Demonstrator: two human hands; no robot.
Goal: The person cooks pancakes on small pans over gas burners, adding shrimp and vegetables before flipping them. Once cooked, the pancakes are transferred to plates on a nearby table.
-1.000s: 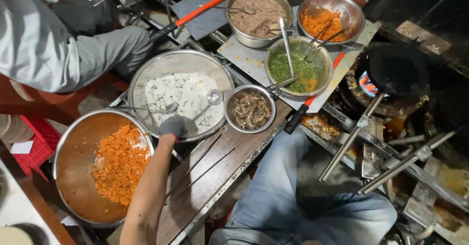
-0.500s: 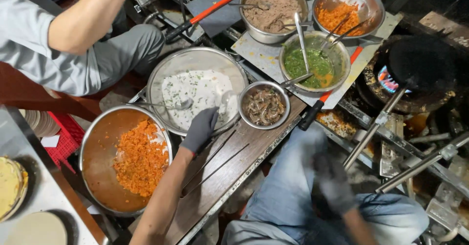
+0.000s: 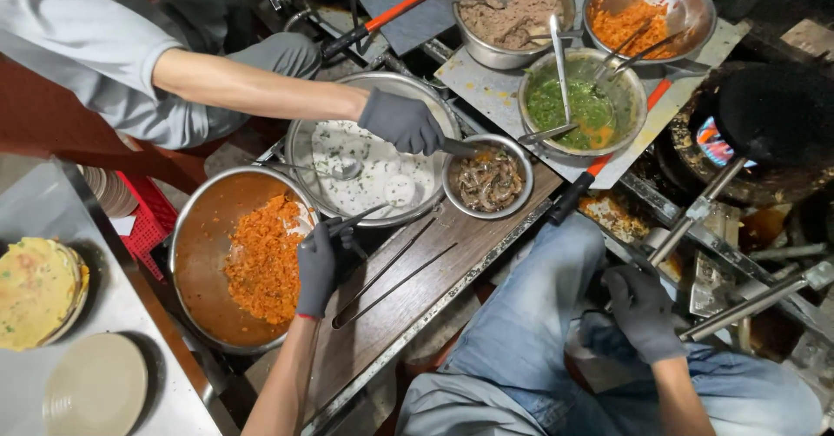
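My left hand (image 3: 317, 267), in a dark glove, grips a thin metal utensil (image 3: 360, 219) over the rim between the big bowl of orange shredded filling (image 3: 204, 254) and the wide bowl of white batter (image 3: 417, 97). My right hand (image 3: 643, 310), also gloved, rests flat on my jeans-clad knee beside a long metal pan handle (image 3: 747, 306) and holds nothing. Another person's gloved hand (image 3: 401, 122) reaches across the batter bowl. It holds a spoon in a small bowl of brown pieces (image 3: 486, 180).
At the back stand bowls of green sauce (image 3: 578, 110), brown mince (image 3: 512, 10) and orange filling (image 3: 643, 10), each with spoons. Two long metal rods (image 3: 395, 271) lie on the wooden board. A lit burner with a dark pan (image 3: 764, 110) is at right. Plates (image 3: 39, 293) sit on the left counter.
My left hand has drawn back from the batter bowl towards the orange filling and closed on a utensil. The other person's hand has reached into the small bowl. My right hand came into view.
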